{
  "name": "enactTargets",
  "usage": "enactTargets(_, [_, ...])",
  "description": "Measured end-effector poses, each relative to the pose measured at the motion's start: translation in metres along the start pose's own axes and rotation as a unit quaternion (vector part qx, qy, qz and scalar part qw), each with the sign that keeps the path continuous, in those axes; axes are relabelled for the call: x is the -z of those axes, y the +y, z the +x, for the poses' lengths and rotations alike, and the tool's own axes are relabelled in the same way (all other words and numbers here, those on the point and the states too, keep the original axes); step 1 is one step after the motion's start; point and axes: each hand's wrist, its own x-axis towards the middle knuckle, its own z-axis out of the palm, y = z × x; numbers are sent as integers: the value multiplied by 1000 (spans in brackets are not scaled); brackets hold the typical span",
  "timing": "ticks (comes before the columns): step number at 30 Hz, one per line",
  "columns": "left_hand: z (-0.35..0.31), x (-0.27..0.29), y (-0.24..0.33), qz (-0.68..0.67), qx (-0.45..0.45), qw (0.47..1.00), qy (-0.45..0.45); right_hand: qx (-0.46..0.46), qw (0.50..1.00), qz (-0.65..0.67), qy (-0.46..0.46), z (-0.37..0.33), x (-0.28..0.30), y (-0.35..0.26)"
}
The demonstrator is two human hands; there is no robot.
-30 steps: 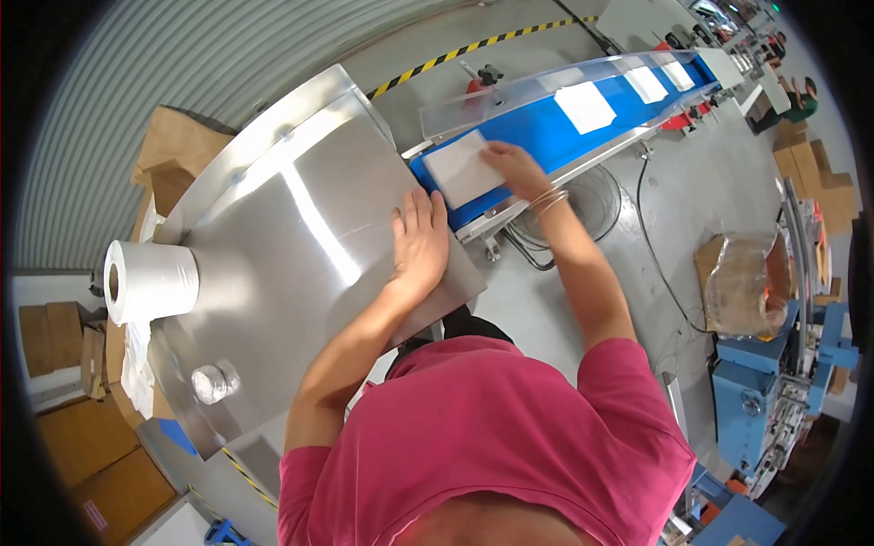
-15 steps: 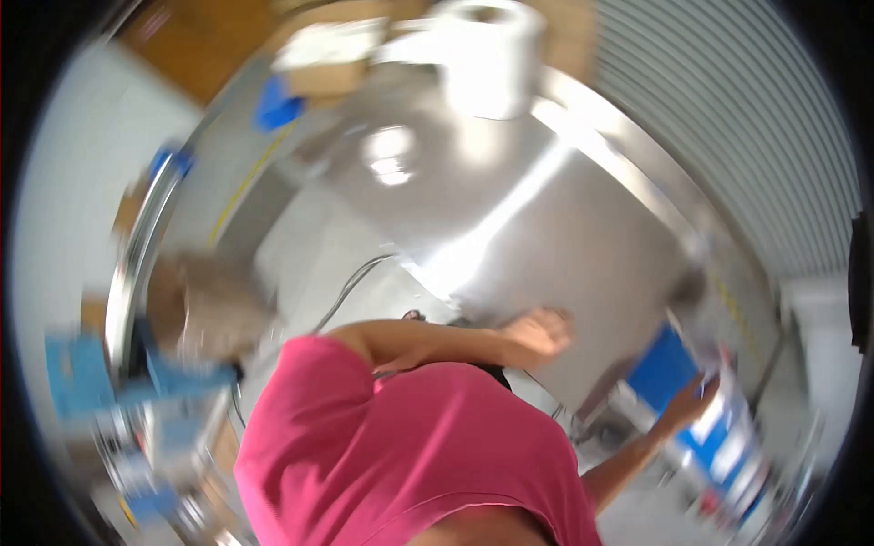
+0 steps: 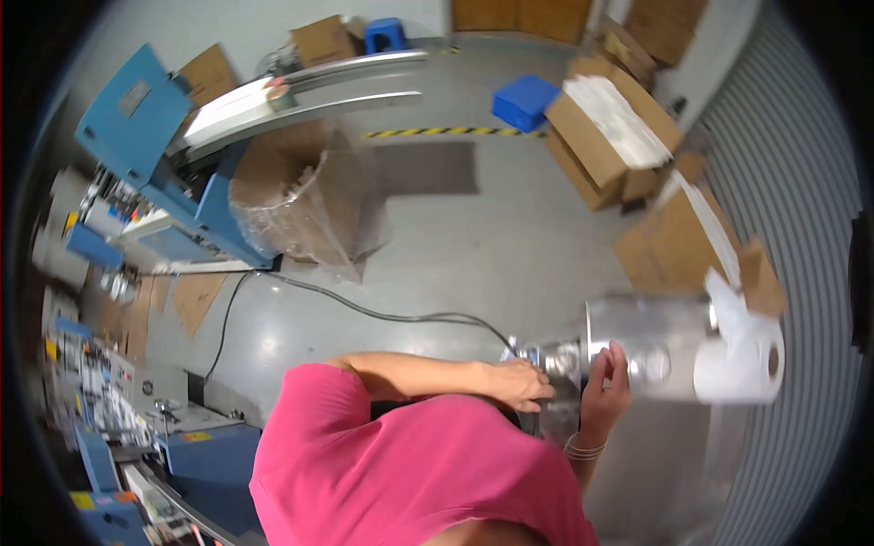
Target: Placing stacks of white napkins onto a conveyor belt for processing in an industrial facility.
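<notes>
We are bending over the corner of a shiny steel table (image 3: 651, 332), its surface smooth and reflecting, w/ a rounded metal fitting (image 3: 557, 357) at the edge. Our left hand (image 3: 521, 382) is lying across that fitting, fingers curled down over it, but we cannot tell if it is really gripping or only resting. Our right hand (image 3: 605, 387) is standing upright just beside, fingers loosely stretched and touching the steel edge, holding nothing that we can see; a thin bracelet (image 3: 583, 448) is sitting on the wrist. On the table, near the right hand, a big white paper roll (image 3: 742, 362) is lying on its side, soft-looking, w/ a loose strip going up. Behind it, open brown cardboard boxes (image 3: 605, 136) are standing on the grey floor, one filled w/ white sheets, and a blue plastic crate (image 3: 525, 98) is next to them. A yellow-black striped tape (image 3: 455, 132) is running on the floor in the middle top. At left, a cardboard drum wrapped in clear crinkled film (image 3: 305, 196) is standing beside a blue machine (image 3: 137, 127). A black cable (image 3: 382, 314) is curving over the floor toward the hands. Our pink shirt (image 3: 410, 473) is filling the lower part.
</notes>
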Motion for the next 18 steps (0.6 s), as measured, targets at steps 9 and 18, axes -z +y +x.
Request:
enactTargets(9, [-29,54,-133,28,200,979,-37,-70,969,-60,-231,131,-222,44])
enactTargets(18, [38,252,-329,-10,153,959,240,-141,904,-213,-341,273,-393,241])
